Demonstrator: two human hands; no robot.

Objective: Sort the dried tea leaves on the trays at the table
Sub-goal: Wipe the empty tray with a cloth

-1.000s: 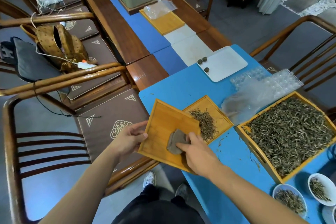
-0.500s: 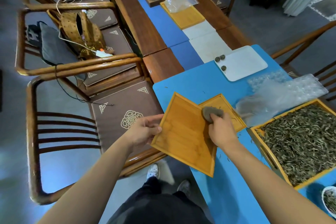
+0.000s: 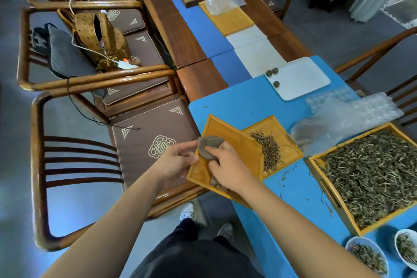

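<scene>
My left hand (image 3: 178, 160) grips the left edge of an empty bamboo tray (image 3: 234, 149), tilted over the table's near-left corner. My right hand (image 3: 228, 169) presses a grey-brown cloth (image 3: 208, 148) against the tray's left part. Partly under that tray lies a second small bamboo tray (image 3: 286, 140) with a small heap of dried tea leaves (image 3: 268, 150). To the right stands a large wooden tray (image 3: 316, 165) full of dried tea leaves (image 3: 374, 171).
A white plate (image 3: 302, 79) with three tea balls lies farther back, clear plastic moulds (image 3: 352, 113) beside it. Two white bowls (image 3: 366, 255) of leaves sit at the near right. Wooden chairs (image 3: 74, 165) stand left of the blue table (image 3: 237, 101); loose leaves are scattered on it.
My right hand has drawn the cloth from the tray's upper right edge to its left part, close to my left hand. The small tray's leaves show again.
</scene>
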